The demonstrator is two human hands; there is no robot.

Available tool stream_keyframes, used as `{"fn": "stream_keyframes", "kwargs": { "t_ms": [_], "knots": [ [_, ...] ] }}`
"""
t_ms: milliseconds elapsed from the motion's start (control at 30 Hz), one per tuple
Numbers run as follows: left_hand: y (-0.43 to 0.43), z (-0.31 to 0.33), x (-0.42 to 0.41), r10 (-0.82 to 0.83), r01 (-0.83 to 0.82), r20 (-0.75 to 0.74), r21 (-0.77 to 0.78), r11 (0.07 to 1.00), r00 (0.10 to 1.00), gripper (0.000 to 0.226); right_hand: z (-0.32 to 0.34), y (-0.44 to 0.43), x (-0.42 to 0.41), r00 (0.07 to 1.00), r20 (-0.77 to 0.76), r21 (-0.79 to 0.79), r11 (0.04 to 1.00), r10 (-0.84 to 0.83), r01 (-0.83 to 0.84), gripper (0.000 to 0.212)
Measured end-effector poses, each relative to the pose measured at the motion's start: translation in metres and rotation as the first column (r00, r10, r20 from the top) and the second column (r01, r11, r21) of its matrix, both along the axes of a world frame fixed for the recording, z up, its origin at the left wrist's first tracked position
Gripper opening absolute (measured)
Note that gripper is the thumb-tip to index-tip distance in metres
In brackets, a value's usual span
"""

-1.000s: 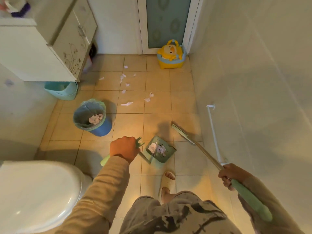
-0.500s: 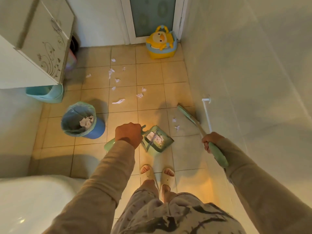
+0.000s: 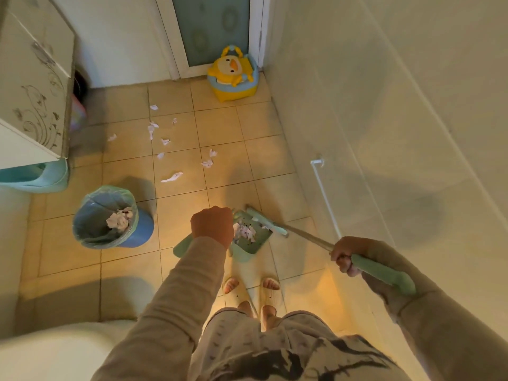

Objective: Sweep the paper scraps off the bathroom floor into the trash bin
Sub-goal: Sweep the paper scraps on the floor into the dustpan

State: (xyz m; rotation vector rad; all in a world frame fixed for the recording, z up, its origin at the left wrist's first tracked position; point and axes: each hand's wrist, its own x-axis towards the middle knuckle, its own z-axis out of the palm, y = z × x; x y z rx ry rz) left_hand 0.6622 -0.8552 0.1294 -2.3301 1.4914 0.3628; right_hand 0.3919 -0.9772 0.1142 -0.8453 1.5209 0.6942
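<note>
My left hand (image 3: 212, 226) grips the handle of a green dustpan (image 3: 251, 242) that rests on the tan floor tiles and holds several paper scraps. My right hand (image 3: 347, 256) is closed on the green grip of a broom (image 3: 383, 273), and the broom's head (image 3: 265, 221) lies against the dustpan's far edge. More white paper scraps (image 3: 171, 177) lie scattered on the tiles farther ahead. A blue trash bin (image 3: 112, 217) with a green liner stands to the left with crumpled paper inside.
A white toilet (image 3: 55, 353) fills the lower left. A cabinet (image 3: 33, 86) and a teal basin (image 3: 35, 177) sit at the left. A yellow duck potty (image 3: 233, 75) stands by the door. A white rail (image 3: 325, 199) leans on the right wall. My slippered feet (image 3: 253, 292) are below the dustpan.
The broom head has swept leftward to the dustpan's edge, and the two scraps that lay beside the pan are gone from the floor. My view has shifted closer.
</note>
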Motion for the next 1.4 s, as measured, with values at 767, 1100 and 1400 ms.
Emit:
{"fn": "stream_keyframes", "kwargs": {
  "t_ms": [767,1100,1400],
  "knots": [
    [0.004,-0.003,0.006,-0.02,0.02,0.002,-0.046,0.999,1.0,0.019,-0.025,0.09,0.033,0.997,-0.007,-0.069,0.995,0.072,-0.072,0.012],
    [0.036,0.0,0.041,0.125,-0.133,-0.088,-0.092,0.987,0.988,0.032,-0.001,0.096,-0.025,0.901,0.158,0.07,0.915,-0.403,0.397,0.015],
    [0.051,0.004,0.054,0.275,-0.282,-0.074,-0.131,0.95,0.959,0.037,0.009,0.042,-0.004,0.879,0.274,-0.041,0.909,-0.389,0.415,0.023]
  ]
}}
